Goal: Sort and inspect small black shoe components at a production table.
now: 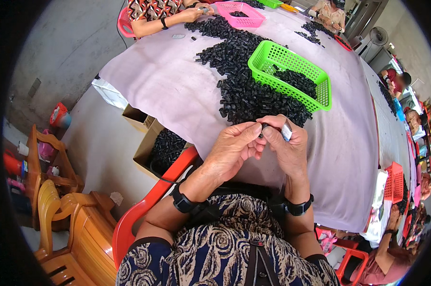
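Observation:
My left hand (230, 147) pinches a small black plastic piece (263, 127) between thumb and forefinger, over the near edge of the cloth-covered table. My right hand (291, 148) meets it there, its thumb pressed against the same piece. Between the right fingers a flat, shiny silvery tool with a bluish part (286, 131) sticks up; its exact kind is hidden by the fingers. Just beyond both hands spreads a large heap of black plastic pieces (234, 62). A green perforated basket (322, 97) stands against that heap, partly filled with similar pieces.
A mauve cloth (163, 81) covers the table. Left of me, a cardboard box (144, 152) holds more black pieces, near a red chair arm (151, 202) and a wooden chair (77, 224). A pink basket (258, 20) stands at the far side. Other people work around the tables.

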Demonstrator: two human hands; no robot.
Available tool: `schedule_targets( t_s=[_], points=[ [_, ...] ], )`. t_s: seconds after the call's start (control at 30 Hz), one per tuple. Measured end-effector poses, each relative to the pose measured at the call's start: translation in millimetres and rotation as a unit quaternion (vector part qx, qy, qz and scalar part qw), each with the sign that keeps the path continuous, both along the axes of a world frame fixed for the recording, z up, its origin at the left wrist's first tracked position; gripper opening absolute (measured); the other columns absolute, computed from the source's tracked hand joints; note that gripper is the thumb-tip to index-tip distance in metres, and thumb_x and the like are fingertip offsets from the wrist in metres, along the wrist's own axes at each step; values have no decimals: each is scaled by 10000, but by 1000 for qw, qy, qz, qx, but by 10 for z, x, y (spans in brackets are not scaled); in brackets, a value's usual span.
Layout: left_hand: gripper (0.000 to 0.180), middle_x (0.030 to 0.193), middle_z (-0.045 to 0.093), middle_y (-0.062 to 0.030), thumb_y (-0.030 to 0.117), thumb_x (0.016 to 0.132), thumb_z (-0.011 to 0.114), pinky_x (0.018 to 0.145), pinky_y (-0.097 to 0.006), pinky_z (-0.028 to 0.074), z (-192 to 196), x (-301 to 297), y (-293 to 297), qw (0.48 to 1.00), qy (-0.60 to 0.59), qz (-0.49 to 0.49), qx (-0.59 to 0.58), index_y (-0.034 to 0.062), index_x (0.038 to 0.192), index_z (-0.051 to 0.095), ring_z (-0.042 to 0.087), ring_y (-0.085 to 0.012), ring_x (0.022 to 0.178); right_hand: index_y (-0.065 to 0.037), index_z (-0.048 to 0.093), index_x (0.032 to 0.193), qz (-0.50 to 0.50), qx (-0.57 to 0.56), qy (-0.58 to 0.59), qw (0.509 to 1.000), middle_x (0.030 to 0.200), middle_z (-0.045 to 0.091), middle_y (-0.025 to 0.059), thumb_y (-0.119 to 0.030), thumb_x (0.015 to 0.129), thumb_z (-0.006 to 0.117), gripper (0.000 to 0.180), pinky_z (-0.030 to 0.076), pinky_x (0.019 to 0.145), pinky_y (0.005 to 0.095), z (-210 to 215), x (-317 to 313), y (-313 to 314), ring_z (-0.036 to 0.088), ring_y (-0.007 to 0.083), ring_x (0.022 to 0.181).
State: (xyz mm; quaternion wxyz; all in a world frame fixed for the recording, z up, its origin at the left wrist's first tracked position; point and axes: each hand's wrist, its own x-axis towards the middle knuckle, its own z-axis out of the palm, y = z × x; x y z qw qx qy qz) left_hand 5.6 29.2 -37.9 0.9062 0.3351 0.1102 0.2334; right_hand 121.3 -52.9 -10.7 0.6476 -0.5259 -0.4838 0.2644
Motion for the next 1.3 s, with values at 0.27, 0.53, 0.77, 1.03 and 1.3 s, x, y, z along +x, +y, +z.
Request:
schedule_targets(
  t_s=[0.27,0.53,0.77,1.03,1.3],
  points=[
    [184,724,576,-8,255,876,569,533,-240,421,-2,-7,-11,999,-5,-31,-28,72,866,592,520,-107,600,5,624,947,10,-16,56,998,783,610,14,-153,867,583,182,447,625,206,-29,19,-18,544,63,686],
    [190,732,566,1,256,887,556,565,-250,432,32,-22,13,996,-25,-58,-67,71,886,599,526,-101,635,12,612,947,32,-3,42,999,787,613,19,-122,868,577,159,457,648,207,12,21,-21,552,70,709],
    [222,768,590,-19,274,901,523,580,-257,462,-34,-8,29,999,9,3,-40,62,870,584,563,-120,666,8,602,888,-7,-12,58,998,752,599,8,-67,859,574,85,451,624,194,24,-28,5,538,58,689],
    [218,923,633,-81,117,879,548,640,-273,520,-4,4,-28,991,45,68,102,0,1062,575,624,-157,811,-8,589,822,-67,-11,-12,998,702,567,-21,-100,850,604,98,421,579,174,-94,27,35,505,32,647],
    [226,921,633,-108,77,871,555,629,-282,519,-23,-8,-21,989,31,76,122,-10,1078,570,620,-158,790,0,601,878,-57,-26,51,997,733,576,-19,-99,857,593,101,432,596,180,-79,62,2,518,39,664]
  ],
)
